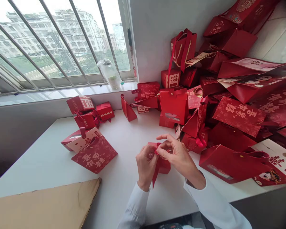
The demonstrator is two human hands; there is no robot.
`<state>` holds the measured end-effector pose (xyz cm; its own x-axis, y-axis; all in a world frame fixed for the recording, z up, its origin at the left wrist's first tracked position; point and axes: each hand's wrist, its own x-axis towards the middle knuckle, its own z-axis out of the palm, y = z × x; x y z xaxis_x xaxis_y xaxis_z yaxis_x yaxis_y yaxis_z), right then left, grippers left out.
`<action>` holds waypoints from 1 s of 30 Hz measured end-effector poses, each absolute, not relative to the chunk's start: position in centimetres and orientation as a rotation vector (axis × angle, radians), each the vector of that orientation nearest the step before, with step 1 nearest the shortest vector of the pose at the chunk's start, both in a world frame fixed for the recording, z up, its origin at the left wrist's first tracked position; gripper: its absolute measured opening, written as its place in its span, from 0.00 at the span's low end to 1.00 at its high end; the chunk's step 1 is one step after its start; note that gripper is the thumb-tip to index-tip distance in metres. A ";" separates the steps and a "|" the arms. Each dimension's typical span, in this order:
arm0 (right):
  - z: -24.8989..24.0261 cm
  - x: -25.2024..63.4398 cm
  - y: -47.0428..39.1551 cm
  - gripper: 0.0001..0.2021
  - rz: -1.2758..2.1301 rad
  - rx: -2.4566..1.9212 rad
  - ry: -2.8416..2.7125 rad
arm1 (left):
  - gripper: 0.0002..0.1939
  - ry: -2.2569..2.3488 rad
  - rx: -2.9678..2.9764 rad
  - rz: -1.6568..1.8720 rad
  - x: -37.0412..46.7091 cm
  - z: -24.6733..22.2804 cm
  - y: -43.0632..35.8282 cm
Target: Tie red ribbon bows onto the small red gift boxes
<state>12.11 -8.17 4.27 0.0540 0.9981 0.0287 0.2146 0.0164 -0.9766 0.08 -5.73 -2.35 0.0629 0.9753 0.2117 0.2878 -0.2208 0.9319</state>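
Observation:
A small red gift box (165, 167) rests on the white table in front of me, partly hidden by my hands. Over it, my left hand (145, 163) pinches a red ribbon (155, 174), one end of which hangs down the box's near side. My right hand (175, 154) meets the left at the same ribbon, thumb and forefinger closed on it while the other fingers are raised. Whether the ribbon is knotted between the fingertips is hidden.
Red gift boxes and bags (240, 114) are heaped along the right and back. Several more boxes (94, 154) stand at left. A cardboard sheet (45, 203) covers the near left. On the sill of the barred window is a plastic-wrapped cup (112, 76).

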 end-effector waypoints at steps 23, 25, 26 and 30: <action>0.5 13.1 -7.5 0.13 0.791 -1.671 -1.550 | 0.14 0.978 1.721 0.865 -2.6 0.1 -5.1; 0.6 13.0 -7.5 0.13 0.803 -1.661 -1.551 | 0.16 0.982 1.700 0.832 -3.3 0.2 -4.8; 0.6 13.0 -7.5 0.13 0.799 -1.660 -1.555 | 0.17 0.983 1.688 0.824 -3.5 0.2 -4.7; 0.7 12.8 -7.5 0.12 0.731 -1.681 -1.588 | 0.17 0.939 1.686 0.841 -3.6 0.0 -4.2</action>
<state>12.76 -7.52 0.65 0.0889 0.9940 0.0634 0.5981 -0.0024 -0.8014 -3.62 -4.22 -0.01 0.4594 0.8827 0.0990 0.1954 -0.2092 0.9581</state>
